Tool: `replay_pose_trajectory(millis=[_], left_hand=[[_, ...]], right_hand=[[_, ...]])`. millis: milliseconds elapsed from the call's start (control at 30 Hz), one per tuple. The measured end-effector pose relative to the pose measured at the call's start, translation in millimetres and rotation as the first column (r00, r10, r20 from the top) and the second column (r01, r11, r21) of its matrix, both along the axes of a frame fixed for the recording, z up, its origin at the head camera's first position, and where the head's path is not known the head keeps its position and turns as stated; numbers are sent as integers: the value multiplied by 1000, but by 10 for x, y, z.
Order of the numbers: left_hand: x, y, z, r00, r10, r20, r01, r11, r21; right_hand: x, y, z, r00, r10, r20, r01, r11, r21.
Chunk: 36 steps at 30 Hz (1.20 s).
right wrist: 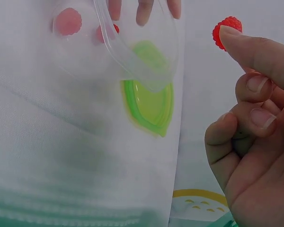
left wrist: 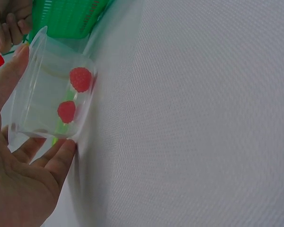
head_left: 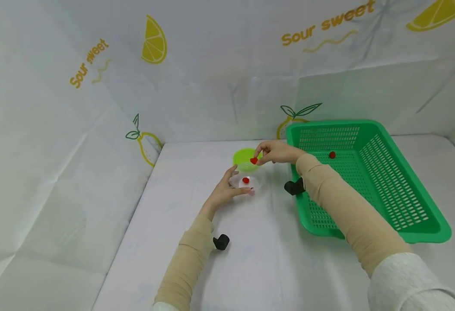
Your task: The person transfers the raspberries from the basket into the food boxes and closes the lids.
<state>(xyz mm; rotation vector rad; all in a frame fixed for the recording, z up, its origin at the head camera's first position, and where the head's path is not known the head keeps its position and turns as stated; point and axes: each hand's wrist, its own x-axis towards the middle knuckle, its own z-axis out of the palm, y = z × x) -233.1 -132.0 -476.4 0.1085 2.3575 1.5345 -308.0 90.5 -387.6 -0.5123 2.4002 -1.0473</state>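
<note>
A clear plastic tub (left wrist: 42,90) stands on the white table, gripped by my left hand (head_left: 222,190) with the thumb at its rim and the fingers along its far side. Two red raspberries lie at the tub's bottom, one raspberry (left wrist: 80,79) beside another raspberry (left wrist: 66,111). My right hand (head_left: 279,152) pinches a single raspberry (right wrist: 223,35) between thumb and index finger, above and just beyond the tub in the head view. The other fingers of this hand are curled in. Behind the tub is a bright green lid (head_left: 243,154), partly covered by it.
A green perforated basket (head_left: 336,125) occupies the right side of the table, under my right forearm. One raspberry (head_left: 332,154) rests near its back wall. White cloth with lemon prints (head_left: 154,39) hangs behind and to the left.
</note>
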Motion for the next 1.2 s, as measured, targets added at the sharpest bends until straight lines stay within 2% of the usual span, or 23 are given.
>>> replay_pose_trajectory(millis=[333, 733, 1033, 1200], left_hand=[[-8, 0, 6, 1000, -1, 5, 1, 1000, -6], [-6, -10, 11, 1000, -8, -5, 8, 1000, -3], [-25, 10, 22, 1000, -22, -14, 22, 1000, 13], [-13, -6, 12, 1000, -15, 7, 15, 1000, 9]], right_hand=[[-9, -27, -10, 1000, 11, 3, -11, 1000, 6], [-73, -57, -96, 1000, 2, 27, -3, 999, 35], [-93, -61, -85, 999, 27, 21, -29, 997, 69], [-68, -104, -99, 998, 57, 13, -58, 995, 85]])
